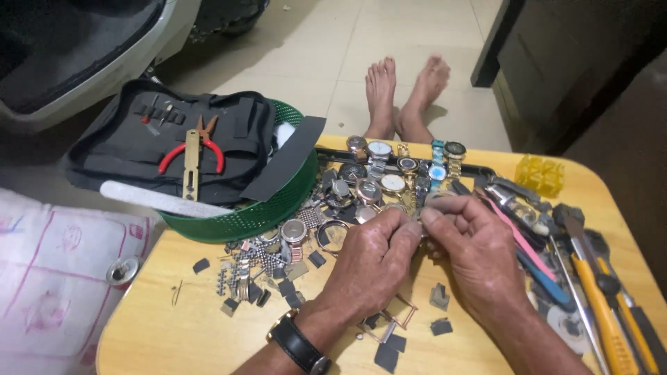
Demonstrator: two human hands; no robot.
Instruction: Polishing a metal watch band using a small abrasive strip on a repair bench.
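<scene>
My left hand [372,260] and my right hand [476,253] meet over the middle of a small wooden table [160,333]. Their fingertips pinch a small metal watch part [419,221] between them; the fingers hide most of it. A black-strapped wristwatch [299,345] is on my left wrist. Just beyond my fingers lies a heap of wristwatches [389,173] with round dials and metal bands. Loose band links and small dark scraps [257,271] are scattered left of my left hand.
A green perforated basket [271,208] at the table's left holds a black tool pouch [167,139] with red-handled pliers [198,149]. Screwdrivers and tweezers [597,298] lie along the right edge, beside a yellow plastic block [540,173]. My bare feet [403,94] rest on the tiled floor beyond.
</scene>
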